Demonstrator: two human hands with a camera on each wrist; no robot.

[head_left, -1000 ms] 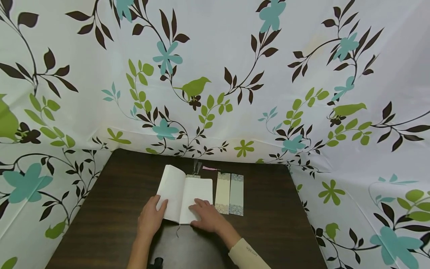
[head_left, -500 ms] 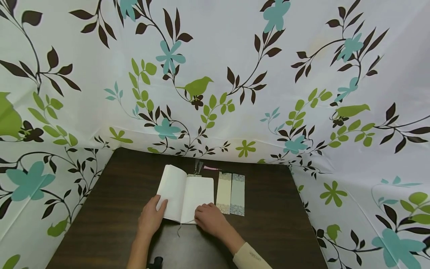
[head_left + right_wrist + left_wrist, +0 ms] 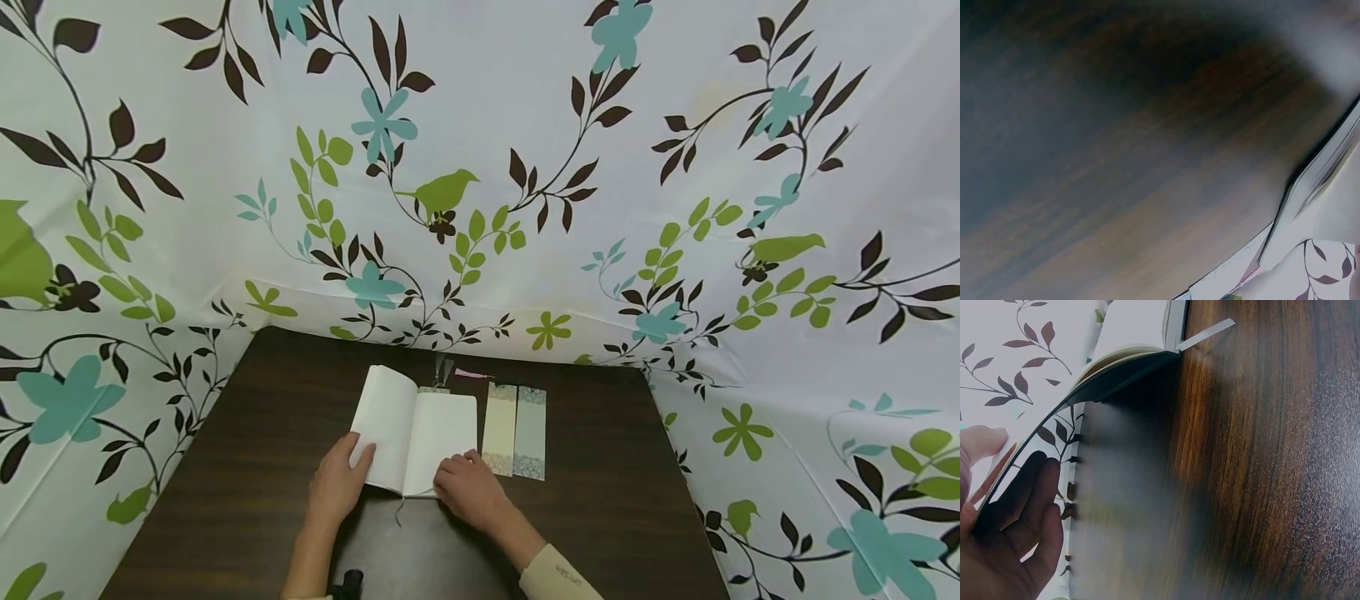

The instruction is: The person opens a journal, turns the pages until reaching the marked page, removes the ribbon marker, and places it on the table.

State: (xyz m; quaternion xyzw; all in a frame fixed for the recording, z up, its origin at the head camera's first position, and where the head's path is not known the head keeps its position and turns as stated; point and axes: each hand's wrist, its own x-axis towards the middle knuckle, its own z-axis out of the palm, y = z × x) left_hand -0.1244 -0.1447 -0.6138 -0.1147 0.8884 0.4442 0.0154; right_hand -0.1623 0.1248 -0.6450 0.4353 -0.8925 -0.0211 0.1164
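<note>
An open notebook (image 3: 442, 433) with blank white pages and a dark cover stands in front of me, its left side tilted up. My left hand (image 3: 335, 483) grips that side by its outer edge. In the left wrist view, the thumb (image 3: 984, 445) lies on the page and the fingers (image 3: 1029, 506) are behind the cover. My right hand (image 3: 471, 490) has curled fingers at the lower right of the right page, pinching the page there; its fingertips are mostly hidden. A ribbon marker (image 3: 1207, 334) hangs from the bottom of the spine.
Two patterned bookmarks, one cream (image 3: 499, 429) and one pale blue (image 3: 530, 433), lie right of the notebook. A pink tassel (image 3: 472, 374) lies above them. Another bookmark (image 3: 435, 389) shows behind the notebook. A small black object (image 3: 349, 583) is at the table's (image 3: 622, 500) near side.
My right hand has slid from lying spread on the right page to its lower right part, and its fingers have curled. The left hand keeps its grip.
</note>
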